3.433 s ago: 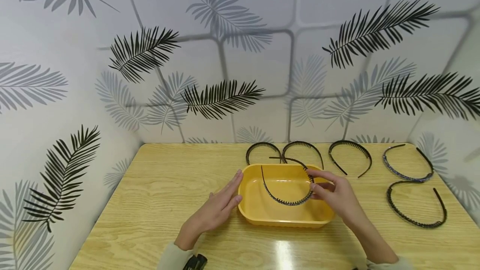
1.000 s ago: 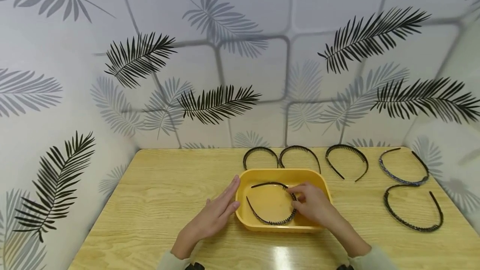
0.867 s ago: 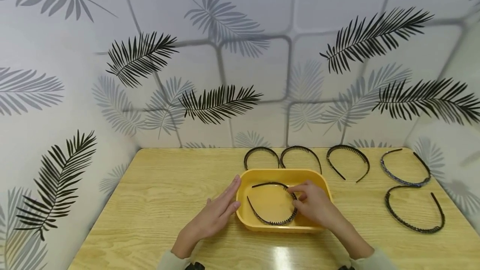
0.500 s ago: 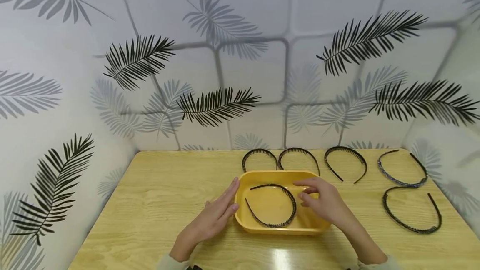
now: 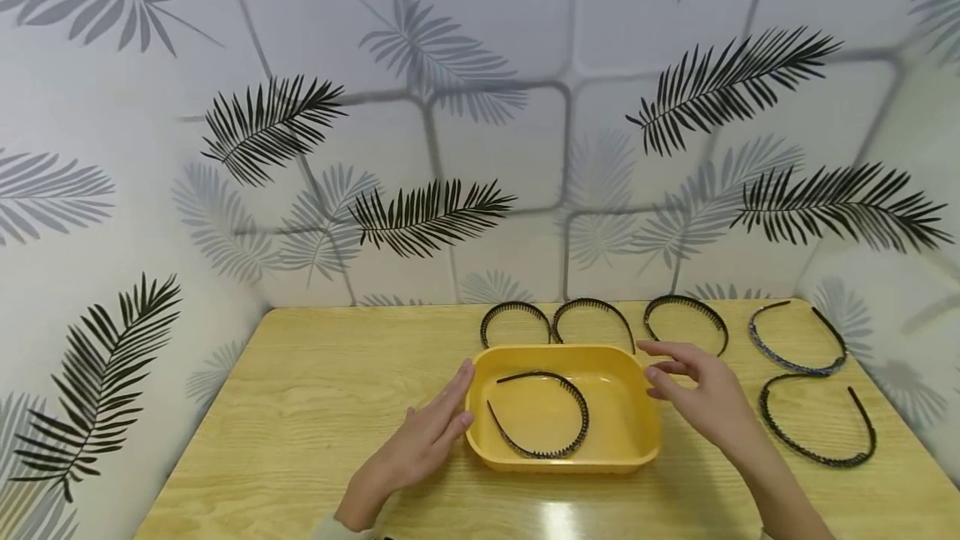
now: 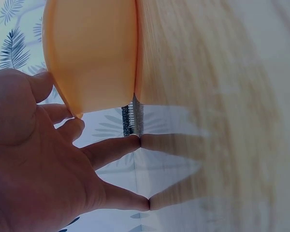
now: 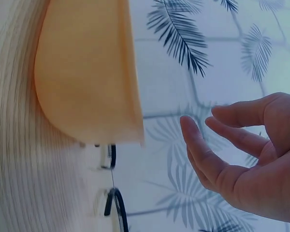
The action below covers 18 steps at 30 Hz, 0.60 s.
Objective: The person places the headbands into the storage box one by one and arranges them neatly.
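A yellow plastic basin (image 5: 622, 423) stands on the table, with one dark toothed headband (image 5: 581, 415) lying inside it. My left hand (image 5: 420, 436) rests against the basin's left end, fingers extended; in the left wrist view the thumb and some fingers touch the basin's rim (image 6: 63, 96) while other fingertips reach the table. My right hand (image 5: 701, 390) hovers just beyond the basin's right end, holding nothing, its fingers loosely bent. In the right wrist view, air shows between that hand (image 7: 241, 154) and the basin wall (image 7: 87, 72).
Behind the basin stand two black headbands (image 5: 515, 307) (image 5: 592, 303), partly hidden by it. Another black headband (image 5: 686, 300) is at the back right. A bluish patterned headband (image 5: 795, 363) and a dark headband (image 5: 817, 455) lie farther right. A leaf-patterned wall (image 5: 487, 148) closes off the table's back.
My right hand lowered the headband into the basin, let go of it, then lifted out and moved right past the rim. The left hand stayed at the basin's left end.
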{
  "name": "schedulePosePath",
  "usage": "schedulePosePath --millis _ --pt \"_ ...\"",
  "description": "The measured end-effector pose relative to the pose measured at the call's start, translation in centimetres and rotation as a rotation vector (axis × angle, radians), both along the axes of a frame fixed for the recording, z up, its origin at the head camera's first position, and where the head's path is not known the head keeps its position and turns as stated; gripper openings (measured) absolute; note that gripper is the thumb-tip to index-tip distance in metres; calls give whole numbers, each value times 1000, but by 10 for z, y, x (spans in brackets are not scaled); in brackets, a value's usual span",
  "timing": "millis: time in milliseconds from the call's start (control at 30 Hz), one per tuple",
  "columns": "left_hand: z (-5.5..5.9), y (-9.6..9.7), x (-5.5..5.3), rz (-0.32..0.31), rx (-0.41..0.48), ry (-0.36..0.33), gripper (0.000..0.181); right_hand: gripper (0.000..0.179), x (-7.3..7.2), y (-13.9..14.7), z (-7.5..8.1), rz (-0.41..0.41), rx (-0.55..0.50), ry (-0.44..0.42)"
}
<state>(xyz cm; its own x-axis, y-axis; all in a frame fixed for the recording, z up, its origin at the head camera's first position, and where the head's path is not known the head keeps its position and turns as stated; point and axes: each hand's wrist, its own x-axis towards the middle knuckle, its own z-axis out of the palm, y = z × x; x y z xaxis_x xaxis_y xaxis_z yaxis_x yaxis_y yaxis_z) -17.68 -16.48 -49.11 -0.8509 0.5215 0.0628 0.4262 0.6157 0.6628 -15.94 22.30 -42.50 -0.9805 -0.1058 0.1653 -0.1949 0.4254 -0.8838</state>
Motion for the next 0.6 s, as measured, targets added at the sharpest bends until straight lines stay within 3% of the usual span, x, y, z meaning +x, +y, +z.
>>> schedulePosePath --millis 300,600 --pt "0 0 1 -1 0 8 62 41 13 48 -4 -100 -8 64" --pt "0 -1 1 4 -6 12 61 43 15 86 -16 -190 -33 -3"
